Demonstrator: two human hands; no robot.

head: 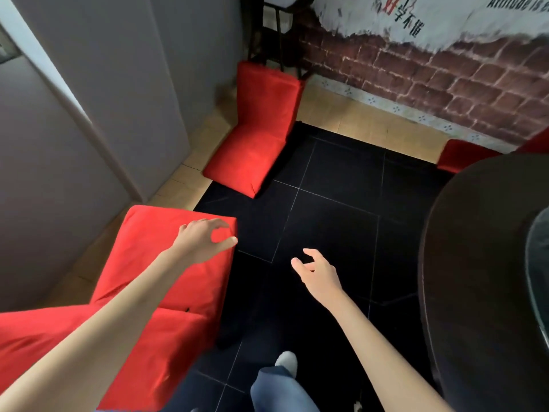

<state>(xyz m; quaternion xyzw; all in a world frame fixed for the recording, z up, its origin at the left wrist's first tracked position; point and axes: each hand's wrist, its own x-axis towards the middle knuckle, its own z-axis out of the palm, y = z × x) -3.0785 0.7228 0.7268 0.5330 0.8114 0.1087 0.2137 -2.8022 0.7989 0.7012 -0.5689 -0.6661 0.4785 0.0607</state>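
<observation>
Over one corner of the red cushion (166, 263) your left grip (202, 237) hovers open, right grip (318, 272) open too; it looks soft and light, so pinch that edge.

The white patch (463, 25) atop the brick wall (445, 84) carries slanted black lettering (518, 3) at its right end, reading "Attitude is e" before the frame edge cuts it off; left of that stand tilted Chinese characters (401, 16), a red 好, then black 学不 and one blurred
</observation>
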